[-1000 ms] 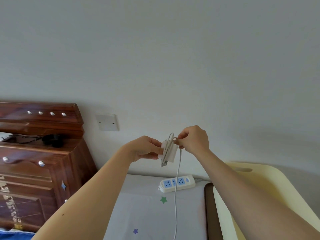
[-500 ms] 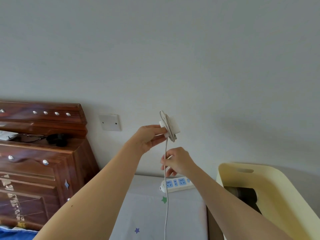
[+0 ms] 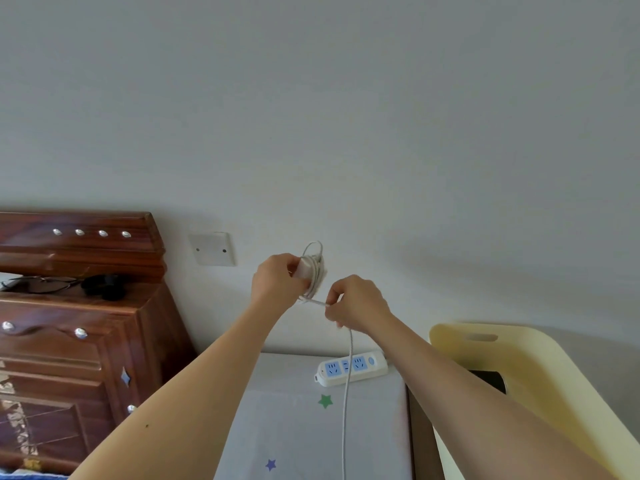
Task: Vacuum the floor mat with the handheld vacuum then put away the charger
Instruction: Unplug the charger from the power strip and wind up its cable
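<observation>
Beside the yellow bin [image 3: 550, 348] holding something dark [image 3: 490, 380], left hand [image 3: 273, 282] grips the charger [image 3: 306, 269], right hand [image 3: 356, 303] pinches its cable [image 3: 347, 393]

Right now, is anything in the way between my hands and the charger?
No, nothing visible. The left hand grips the charger, its cable partly wound round it; the right hand pinches the loose part just below.

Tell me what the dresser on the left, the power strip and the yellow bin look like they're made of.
Dresser: apparently dark reddish wood under glossy varnish, with visible grain and highlights; its round studs look like shiny metal. Power strip: smooth white plastic, blue socket faces. Yellow bin: probably matte moulded plastic, given its rounded rim and cut-out handle.
</observation>
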Motion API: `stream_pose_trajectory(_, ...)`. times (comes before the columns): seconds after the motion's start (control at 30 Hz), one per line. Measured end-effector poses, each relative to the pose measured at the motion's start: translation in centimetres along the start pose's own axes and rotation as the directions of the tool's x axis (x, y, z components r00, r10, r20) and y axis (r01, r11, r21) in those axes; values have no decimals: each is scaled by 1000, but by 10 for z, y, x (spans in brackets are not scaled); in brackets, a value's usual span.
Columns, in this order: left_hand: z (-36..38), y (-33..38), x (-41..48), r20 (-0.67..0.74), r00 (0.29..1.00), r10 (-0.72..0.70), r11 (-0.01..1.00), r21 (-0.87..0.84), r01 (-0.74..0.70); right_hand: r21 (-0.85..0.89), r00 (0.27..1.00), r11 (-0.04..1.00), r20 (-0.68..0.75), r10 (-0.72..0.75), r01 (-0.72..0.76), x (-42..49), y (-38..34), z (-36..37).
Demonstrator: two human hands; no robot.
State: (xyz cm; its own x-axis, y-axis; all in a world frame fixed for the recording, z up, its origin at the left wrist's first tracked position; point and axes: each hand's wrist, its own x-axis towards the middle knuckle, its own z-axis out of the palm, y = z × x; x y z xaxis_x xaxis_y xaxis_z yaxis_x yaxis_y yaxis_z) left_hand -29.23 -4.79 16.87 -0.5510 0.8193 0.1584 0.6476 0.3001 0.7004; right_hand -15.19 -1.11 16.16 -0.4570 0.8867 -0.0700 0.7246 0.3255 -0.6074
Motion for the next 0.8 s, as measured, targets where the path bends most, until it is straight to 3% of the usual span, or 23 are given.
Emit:
stream_pose_trajectory(0.07, 2, 2, -3, 42, 998, 39, 994, 98, -43, -76, 994, 997, -109, -2, -6, 2, -3, -6)
stream_pose_trajectory(0.3, -5, 6, 3, 262, 965, 24, 990, 129, -60, -163, 941, 987, -332, -58, 4, 5, 1, -18)
stream_pose_trajectory(0.5, -17, 4, 3, 534, 845, -22, 986, -130, 108, -96, 891, 993, -442, -104, 68, 10, 10, -17)
stream_pose_trajectory(0.67, -25, 5, -4, 701, 712, 43, 911, -319, 259, 195, 909, 977, -417, -1, 90, 13, 17, -21)
stream_pose_trajectory(0.8, -26, 6, -7, 709, 699, 93, 809, -463, 362, 387, 940, 922, -324, 106, 29, 9, 22, -17)
